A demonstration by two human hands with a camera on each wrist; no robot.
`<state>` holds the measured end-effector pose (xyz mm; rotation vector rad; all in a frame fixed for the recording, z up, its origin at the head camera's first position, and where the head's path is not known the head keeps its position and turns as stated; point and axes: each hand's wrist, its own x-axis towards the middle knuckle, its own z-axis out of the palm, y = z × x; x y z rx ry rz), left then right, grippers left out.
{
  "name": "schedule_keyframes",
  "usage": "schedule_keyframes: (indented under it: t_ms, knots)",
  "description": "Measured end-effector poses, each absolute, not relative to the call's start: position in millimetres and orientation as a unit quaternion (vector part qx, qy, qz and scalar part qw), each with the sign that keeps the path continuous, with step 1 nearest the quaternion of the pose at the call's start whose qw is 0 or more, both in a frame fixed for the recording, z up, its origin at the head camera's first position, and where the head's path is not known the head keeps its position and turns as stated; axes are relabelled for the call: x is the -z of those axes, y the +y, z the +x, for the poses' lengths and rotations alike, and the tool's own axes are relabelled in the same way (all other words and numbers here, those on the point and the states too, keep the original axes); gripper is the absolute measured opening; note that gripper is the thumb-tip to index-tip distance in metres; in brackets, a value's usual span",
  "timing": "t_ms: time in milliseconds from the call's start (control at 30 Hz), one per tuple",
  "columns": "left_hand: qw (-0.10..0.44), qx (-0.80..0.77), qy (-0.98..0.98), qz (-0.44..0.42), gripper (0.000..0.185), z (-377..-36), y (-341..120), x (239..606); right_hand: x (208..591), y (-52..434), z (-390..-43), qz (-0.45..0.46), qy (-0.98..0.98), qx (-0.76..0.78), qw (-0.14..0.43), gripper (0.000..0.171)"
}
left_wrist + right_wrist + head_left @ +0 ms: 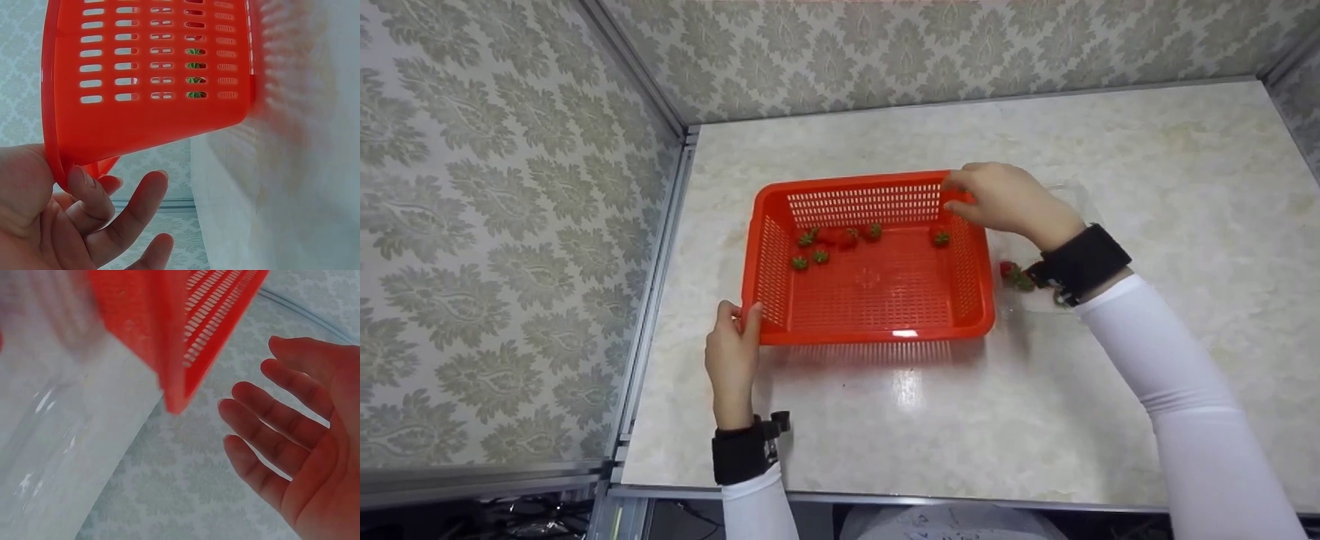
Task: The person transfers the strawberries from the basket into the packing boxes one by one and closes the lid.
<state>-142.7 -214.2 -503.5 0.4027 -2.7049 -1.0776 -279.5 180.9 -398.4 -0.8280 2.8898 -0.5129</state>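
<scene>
An orange-red plastic basket [877, 335] with slotted walls holds several strawberries [847, 238], most toward its back left and one [940, 238] at the back right. My left hand [733, 352] grips the rim at the front left corner, thumb and fingers bent around it in the left wrist view. Over the back right corner is my right hand [1001, 199], palm facing down. The right wrist view shows its fingers [275, 405] loosely extended, apart from the basket, with nothing in the palm. In the head view, a bit of red with green shows between thumb and fingers.
Right of the basket lies a clear plastic container [1035, 300], partly hidden by the right arm, with strawberries [1017, 277] at its near left. All stand on a pale marbled table [870, 442]. Patterned wall panels [885, 52] border its back and left sides.
</scene>
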Motion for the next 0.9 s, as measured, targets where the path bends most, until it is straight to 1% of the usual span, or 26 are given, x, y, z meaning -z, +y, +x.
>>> schedule_keyframes:
  t_ms: [133, 233, 400, 533, 633, 767, 900]
  knots:
    - [0.101, 0.364, -0.916, 0.135, 0.031, -142.4, -215.2, 504.4, 398.7, 157.9, -289.4, -0.281, 0.943, 0.169, 0.055, 0.029]
    - [0.101, 0.364, -0.916, 0.136, 0.03, -142.6, -215.2, 504.3, 401.9, 143.2, -296.4, -0.277, 0.943, 0.169, 0.078, 0.031]
    - [0.103, 0.366, -0.915, 0.134, 0.03, -143.3, -214.8, 502.5, 410.8, 126.2, -306.9, -0.254, 0.946, 0.156, 0.125, 0.036]
    - [0.099, 0.373, -0.913, 0.136, 0.03, -142.1, -214.7, 502.8, 424.0, 119.7, -312.1, -0.226, 0.952, 0.149, 0.145, 0.036]
    - [0.096, 0.375, -0.912, 0.137, 0.03, -141.4, -214.6, 503.1, 434.3, 117.6, -314.7, -0.203, 0.955, 0.149, 0.154, 0.028]
    - [0.093, 0.373, -0.914, 0.133, 0.031, -141.4, -214.9, 502.8, 444.7, 115.4, -317.2, -0.174, 0.957, 0.137, 0.187, 0.015]
    - [0.095, 0.371, -0.914, 0.131, 0.032, -142.4, -215.3, 503.4, 450.2, 112.3, -319.1, -0.159, 0.959, 0.114, 0.205, 0.013]
